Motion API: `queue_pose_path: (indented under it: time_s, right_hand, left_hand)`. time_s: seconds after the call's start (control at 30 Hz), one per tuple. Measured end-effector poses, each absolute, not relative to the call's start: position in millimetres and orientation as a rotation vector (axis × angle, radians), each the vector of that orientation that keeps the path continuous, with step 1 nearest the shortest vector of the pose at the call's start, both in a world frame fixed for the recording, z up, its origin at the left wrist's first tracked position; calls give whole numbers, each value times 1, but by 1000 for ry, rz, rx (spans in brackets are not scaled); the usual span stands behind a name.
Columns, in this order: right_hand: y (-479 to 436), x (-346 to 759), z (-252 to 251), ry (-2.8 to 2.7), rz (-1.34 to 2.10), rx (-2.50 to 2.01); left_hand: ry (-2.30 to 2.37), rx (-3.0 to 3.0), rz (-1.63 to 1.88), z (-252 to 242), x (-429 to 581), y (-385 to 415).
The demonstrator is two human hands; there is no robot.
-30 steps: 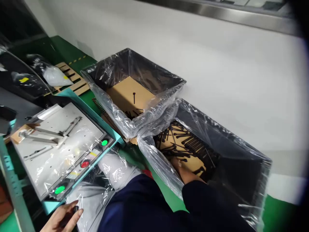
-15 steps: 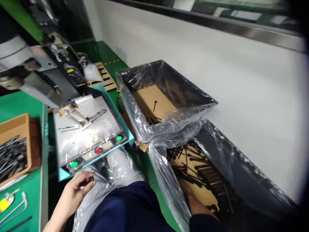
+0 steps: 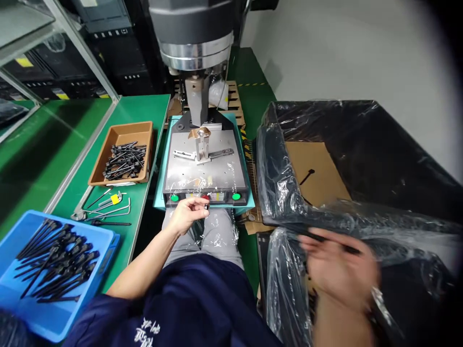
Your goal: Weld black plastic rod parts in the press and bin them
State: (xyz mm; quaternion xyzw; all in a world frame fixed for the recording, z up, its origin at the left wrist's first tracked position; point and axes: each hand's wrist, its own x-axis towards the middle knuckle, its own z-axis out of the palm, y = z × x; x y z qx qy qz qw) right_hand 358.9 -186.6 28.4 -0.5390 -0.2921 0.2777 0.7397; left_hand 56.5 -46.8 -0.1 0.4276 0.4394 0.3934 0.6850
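My left hand (image 3: 188, 213) pinches a small dark piece (image 3: 206, 207) between thumb and fingertips, in front of the press's control strip. Over the lined bins at the right, my right hand (image 3: 342, 270) is closed on a black rod-like part (image 3: 318, 235); motion blurs both. Ahead of me stands a press (image 3: 195, 58) with its metal horn above a small upright fixture (image 3: 202, 147). That fixture is on a silver base plate (image 3: 177, 171) with green buttons (image 3: 236, 196) at its front corners.
A brown tray (image 3: 97, 166) and a blue bin (image 3: 14, 231) on the green bench at left hold many black long-stemmed parts. Hex keys (image 3: 115, 205) lie between them. At right, a plastic-lined black bin (image 3: 275, 159) holds cardboard (image 3: 314, 159) and a black part (image 3: 307, 176).
My view has swung left towards the press and bench. The right hand has risen out of the near lined bin with a black rod-like part. My left hand still pinches its small piece.
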Motion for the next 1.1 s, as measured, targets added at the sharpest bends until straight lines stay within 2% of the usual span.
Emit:
queue_pose_path:
  time_s: [0.1, 0.23, 0.67, 0.8, 0.97, 1.1]
  right_hand:
    - [-129, 278, 27, -702, 888, -990]
    - [-94, 219, 14, -726, 1036, -918]
    - [-82, 206, -4, -792, 1207, -1004]
    - [-85, 224, -12, -1032, 1341, -1189]
    - [-86, 230, -4, -1783, 1228, -1262]
    - [-86, 215, 0, -1921, 1016, -1239]
  left_hand:
    - [925, 872, 946, -1, 48, -52]
    - [914, 862, 1055, 2, 24, -55]
    - [890, 1178, 1137, 9, -17, -42]
    - [905, 1303, 1056, 15, -25, -37]
    - [901, 1527, 889, 16, -18, -38]
    - [925, 1587, 909, 14, -12, -40]
